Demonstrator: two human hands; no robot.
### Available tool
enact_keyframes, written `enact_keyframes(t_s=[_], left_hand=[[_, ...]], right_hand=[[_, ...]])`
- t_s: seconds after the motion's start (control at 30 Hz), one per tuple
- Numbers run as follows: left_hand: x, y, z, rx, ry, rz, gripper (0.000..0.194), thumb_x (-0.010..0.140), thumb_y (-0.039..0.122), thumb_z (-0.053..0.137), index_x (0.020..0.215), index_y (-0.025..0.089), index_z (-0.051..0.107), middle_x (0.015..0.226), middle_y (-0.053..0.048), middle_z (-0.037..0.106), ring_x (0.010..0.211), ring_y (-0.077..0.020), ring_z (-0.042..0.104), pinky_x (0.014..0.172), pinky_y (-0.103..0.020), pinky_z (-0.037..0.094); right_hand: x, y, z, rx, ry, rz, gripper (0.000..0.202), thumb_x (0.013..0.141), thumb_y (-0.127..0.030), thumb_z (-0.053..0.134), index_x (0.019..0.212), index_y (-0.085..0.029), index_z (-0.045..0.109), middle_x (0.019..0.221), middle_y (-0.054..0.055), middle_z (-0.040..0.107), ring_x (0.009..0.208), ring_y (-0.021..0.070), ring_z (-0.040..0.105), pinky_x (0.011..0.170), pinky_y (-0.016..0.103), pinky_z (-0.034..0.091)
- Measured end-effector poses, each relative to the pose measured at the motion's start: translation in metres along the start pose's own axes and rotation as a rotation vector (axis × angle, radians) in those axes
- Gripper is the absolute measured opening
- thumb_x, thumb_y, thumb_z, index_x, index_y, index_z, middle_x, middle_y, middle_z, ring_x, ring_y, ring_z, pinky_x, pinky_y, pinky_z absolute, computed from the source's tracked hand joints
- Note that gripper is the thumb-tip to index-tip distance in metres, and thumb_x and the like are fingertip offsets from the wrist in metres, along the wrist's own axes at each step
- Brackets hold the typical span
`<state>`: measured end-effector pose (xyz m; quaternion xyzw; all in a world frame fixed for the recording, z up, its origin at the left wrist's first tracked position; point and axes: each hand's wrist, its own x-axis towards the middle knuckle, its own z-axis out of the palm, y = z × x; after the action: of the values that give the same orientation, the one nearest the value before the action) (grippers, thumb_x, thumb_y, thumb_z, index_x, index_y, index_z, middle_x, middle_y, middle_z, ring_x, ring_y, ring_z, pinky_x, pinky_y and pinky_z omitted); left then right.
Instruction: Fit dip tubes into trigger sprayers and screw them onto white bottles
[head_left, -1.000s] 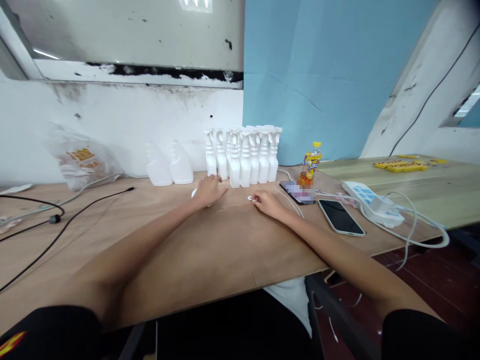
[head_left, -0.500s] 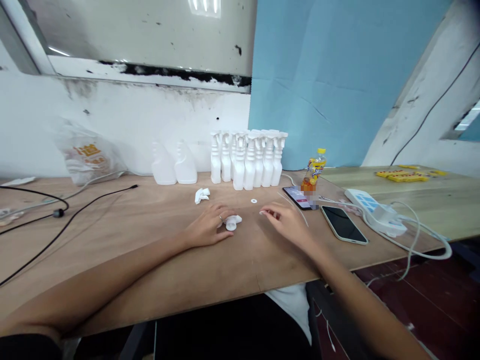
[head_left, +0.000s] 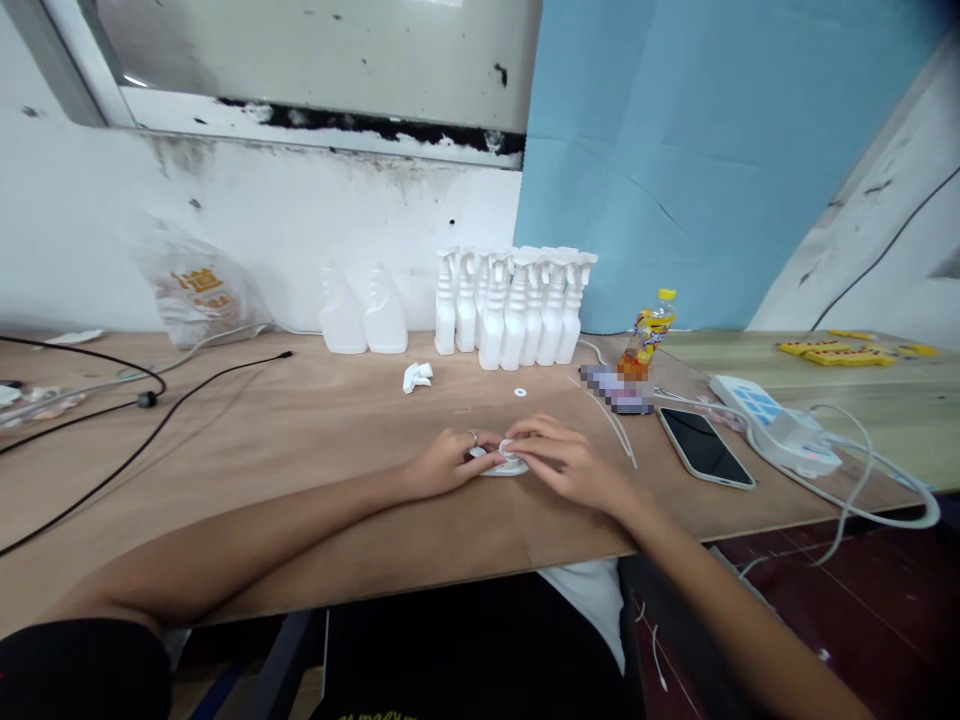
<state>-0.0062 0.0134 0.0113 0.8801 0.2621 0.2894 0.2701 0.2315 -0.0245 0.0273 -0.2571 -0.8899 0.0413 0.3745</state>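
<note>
My left hand (head_left: 448,466) is closed around a white trigger spray head (head_left: 510,468), which lies on the table with its round collar facing up. Thumb and fingers of my right hand (head_left: 574,464) are pinched together at that collar; the small white washer they carry is mostly hidden there. Just beyond my hands a flat white washer (head_left: 520,392) lies on the wood. Another spray head (head_left: 418,377) rests farther left. To the right of my right hand lie thin white dip tubes (head_left: 618,428).
White spray bottles with heads fitted (head_left: 514,320) stand in a group at the back. Left of them are two headless bottles (head_left: 385,322) and a plastic bag (head_left: 199,300). A phone (head_left: 705,447), a drink bottle (head_left: 646,335), a power strip (head_left: 750,405) and cables occupy the right.
My right hand has moved left with a small white washer in its pinch and now meets the spray head's collar. My left hand has turned the spray head and holds it more closely.
</note>
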Motion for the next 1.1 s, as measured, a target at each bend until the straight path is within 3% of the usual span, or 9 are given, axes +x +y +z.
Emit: enact_keyframes(t_s=[0.1, 0.23, 0.37, 0.53, 0.73, 0.8, 0.9, 1.0, 1.1], left_hand=[[-0.002, -0.001, 0.000, -0.002, -0.006, -0.005, 0.028, 0.097, 0.036, 0.056, 0.120, 0.023, 0.065, 0.114, -0.003, 0.074, 0.092, -0.0161, 0.071, 0.082, -0.026, 0.050], [-0.004, -0.001, -0.001, -0.017, -0.005, -0.018, 0.038, 0.096, 0.038, 0.058, 0.130, 0.024, 0.052, 0.111, -0.001, 0.074, 0.092, -0.0158, 0.070, 0.078, -0.025, 0.051], [-0.006, -0.001, 0.000, 0.114, -0.006, 0.031, 0.026, 0.099, 0.037, 0.051, 0.120, 0.024, 0.058, 0.111, -0.002, 0.071, 0.092, -0.0154, 0.068, 0.077, -0.025, 0.050], [-0.007, -0.006, 0.003, 0.270, -0.020, 0.097, 0.044, 0.090, 0.049, 0.065, 0.127, 0.027, 0.056, 0.112, -0.002, 0.071, 0.091, -0.0178, 0.067, 0.077, -0.026, 0.048], [-0.008, -0.008, 0.005, 0.273, -0.012, 0.083, 0.028, 0.095, 0.044, 0.057, 0.117, 0.026, 0.059, 0.105, -0.001, 0.071, 0.085, -0.0154, 0.067, 0.071, -0.024, 0.046], [-0.009, -0.007, 0.005, 0.280, 0.004, 0.029, 0.026, 0.092, 0.043, 0.060, 0.111, 0.025, 0.059, 0.103, -0.001, 0.071, 0.084, -0.0164, 0.067, 0.070, -0.025, 0.047], [-0.009, -0.006, 0.006, 0.255, 0.007, -0.034, 0.031, 0.088, 0.038, 0.063, 0.116, 0.026, 0.056, 0.104, 0.000, 0.071, 0.088, -0.0179, 0.068, 0.076, -0.027, 0.049], [-0.006, -0.003, 0.006, 0.207, -0.002, -0.004, 0.035, 0.086, 0.032, 0.063, 0.120, 0.026, 0.055, 0.109, -0.001, 0.071, 0.094, -0.0183, 0.068, 0.083, -0.028, 0.050], [-0.004, 0.000, 0.006, 0.172, 0.011, 0.018, 0.033, 0.083, 0.029, 0.064, 0.115, 0.025, 0.058, 0.110, -0.001, 0.071, 0.093, -0.0178, 0.068, 0.083, -0.027, 0.051]], right_hand=[[0.000, -0.005, -0.003, 0.053, -0.106, 0.054, 0.027, 0.098, -0.022, 0.054, 0.120, -0.027, 0.069, 0.123, 0.009, 0.065, 0.113, 0.0210, 0.064, 0.100, 0.038, 0.051], [-0.002, -0.005, -0.005, 0.026, -0.093, 0.123, 0.022, 0.095, -0.025, 0.060, 0.116, -0.027, 0.066, 0.127, 0.009, 0.063, 0.116, 0.0232, 0.062, 0.102, 0.040, 0.049], [-0.002, -0.002, -0.004, -0.034, -0.170, 0.157, 0.018, 0.093, -0.028, 0.064, 0.111, -0.027, 0.066, 0.128, 0.008, 0.064, 0.116, 0.0239, 0.063, 0.101, 0.038, 0.049], [0.001, -0.001, -0.003, -0.011, -0.197, 0.170, 0.020, 0.094, -0.028, 0.064, 0.114, -0.026, 0.067, 0.117, 0.007, 0.069, 0.111, 0.0239, 0.065, 0.097, 0.037, 0.050], [0.003, 0.003, -0.012, 0.087, -0.178, 0.182, 0.021, 0.096, -0.029, 0.060, 0.114, -0.025, 0.069, 0.123, 0.006, 0.068, 0.112, 0.0208, 0.065, 0.100, 0.034, 0.048], [0.002, 0.014, -0.022, 0.022, -0.090, 0.308, 0.023, 0.097, -0.031, 0.057, 0.116, -0.024, 0.068, 0.115, 0.006, 0.071, 0.100, 0.0201, 0.068, 0.092, 0.033, 0.051], [-0.007, 0.040, -0.046, -0.332, -0.016, 0.613, 0.022, 0.095, -0.029, 0.055, 0.105, -0.018, 0.071, 0.096, 0.009, 0.075, 0.085, 0.0232, 0.069, 0.077, 0.033, 0.050], [-0.023, 0.065, -0.068, -0.667, -0.160, 0.908, 0.022, 0.092, -0.030, 0.057, 0.087, -0.014, 0.072, 0.092, 0.017, 0.074, 0.090, 0.0306, 0.070, 0.073, 0.035, 0.047], [-0.037, 0.079, -0.076, -0.715, -0.313, 1.087, 0.025, 0.089, -0.034, 0.060, 0.082, -0.013, 0.072, 0.090, 0.020, 0.073, 0.088, 0.0319, 0.070, 0.067, 0.033, 0.045]])
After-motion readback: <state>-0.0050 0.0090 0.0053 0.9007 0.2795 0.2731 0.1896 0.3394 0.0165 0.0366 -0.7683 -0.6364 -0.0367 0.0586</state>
